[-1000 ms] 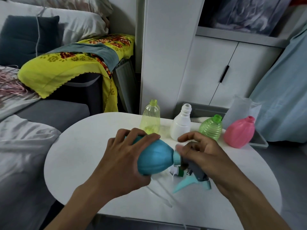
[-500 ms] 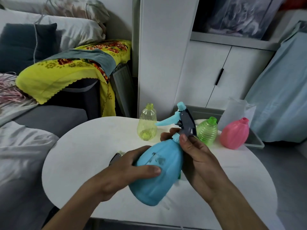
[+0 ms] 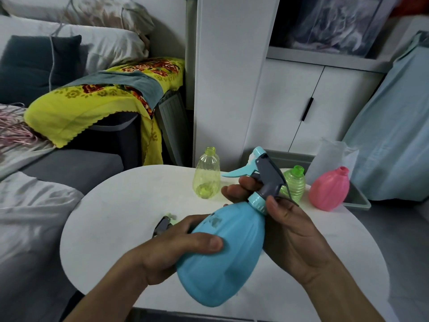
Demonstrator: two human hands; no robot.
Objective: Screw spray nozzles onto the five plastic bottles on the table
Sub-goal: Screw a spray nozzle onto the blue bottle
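A round blue bottle (image 3: 222,256) is held tilted above the white table (image 3: 111,219), its neck pointing up and to the right. My left hand (image 3: 176,249) grips its body from the left. My right hand (image 3: 285,224) pinches the blue collar of a grey and blue spray nozzle (image 3: 262,180) that sits on the bottle's neck. At the back of the table stand a yellow bottle (image 3: 207,174), a green ribbed bottle (image 3: 293,185) and a pink bottle (image 3: 328,192), all without nozzles. The white bottle is mostly hidden behind the nozzle. Another loose nozzle (image 3: 163,225) peeks out behind my left hand.
A grey tray (image 3: 357,198) sits behind the pink bottle, with a clear plastic bag (image 3: 332,156) in it. White cabinets (image 3: 287,103) stand behind the table. A grey sofa (image 3: 69,166) with a yellow floral cloth (image 3: 92,103) and pillows lies to the left.
The blue bottle went from lying sideways to tilted upright, and the nozzle swung from below the table-side to on top. In the last half second the hands barely shifted.
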